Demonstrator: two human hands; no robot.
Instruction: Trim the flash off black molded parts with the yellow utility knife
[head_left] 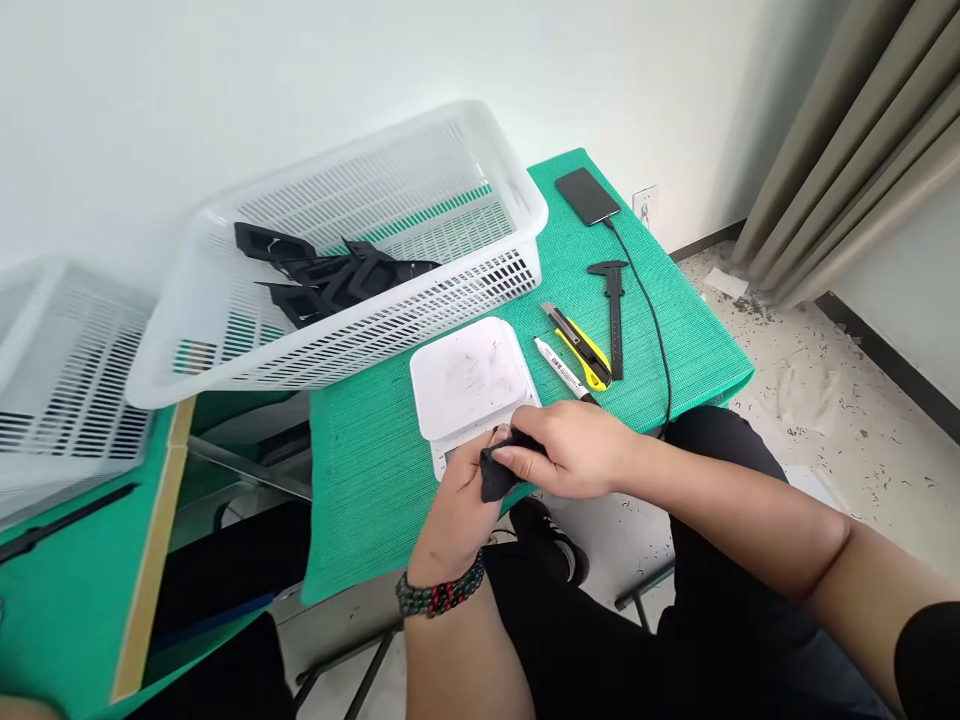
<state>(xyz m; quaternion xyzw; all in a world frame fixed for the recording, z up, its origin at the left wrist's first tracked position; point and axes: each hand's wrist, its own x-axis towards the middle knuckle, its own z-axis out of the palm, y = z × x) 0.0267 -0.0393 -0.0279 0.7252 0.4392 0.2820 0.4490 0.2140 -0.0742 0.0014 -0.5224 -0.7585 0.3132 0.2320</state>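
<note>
- 1 dark piece [501, 472] is being gripped between the 2 hands, just in front of the near edge of the green mat [367, 500]; its full shape is being hidden by the fingers.
- By the left hand [448, 505], with a beaded bracelet [441, 596] being worn at its wrist, the piece is being held in closed fingers.
- By the right hand [574, 447], the piece is being pinched, the thumb being laid along it.
- Directly beyond the hands, a white scale [469, 375] is being supported by the mat.
- Ahead and right of the hands, 1 marker [559, 366], 1 yellow cutter [581, 345] and 1 black caliper [615, 325] are being kept side by side.
- Farther beyond them, a phone [587, 195] is being joined to a cable [651, 305].
- Beyond and left of the hands, several black parts [337, 275] are being contained by a white basket [532, 205]; farther left, a 2nd basket [112, 370] is being partly cropped.
</note>
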